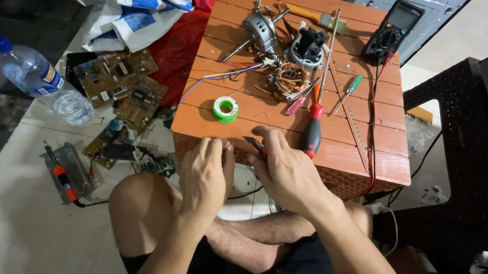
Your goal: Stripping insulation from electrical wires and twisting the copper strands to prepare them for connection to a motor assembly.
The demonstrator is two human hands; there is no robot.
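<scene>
- My right hand (287, 171) is at the near edge of the orange slatted plastic tabletop (391, 164), fingers closed round a small red-handled hand tool (256, 146); only its dark tip and a sliver of red show, so I can't tell what kind it is.
- My left hand (207, 171) sits just beside it, fingers curled and pinched together; whether they grip anything, I cannot tell.
- Judging by this, I'm working something tiny between both hands, and steady fingertips matter most.
- Beyond the tool: one green spool of solder wire (225, 109), one red-and-black-handled screwdriver (313, 133), one small green-handled screwdriver (348, 91).
- Farther back from the spool: one copper-wound motor stator (289, 80), one grey motor housing with shaft (258, 30), one black-and-grey motor frame (307, 47).
- One black multimeter (393, 28) at the far right corner.
- Left of the tabletop, on the floor: about four brown circuit boards (126, 86), one clear plastic water bottle (39, 77).
</scene>
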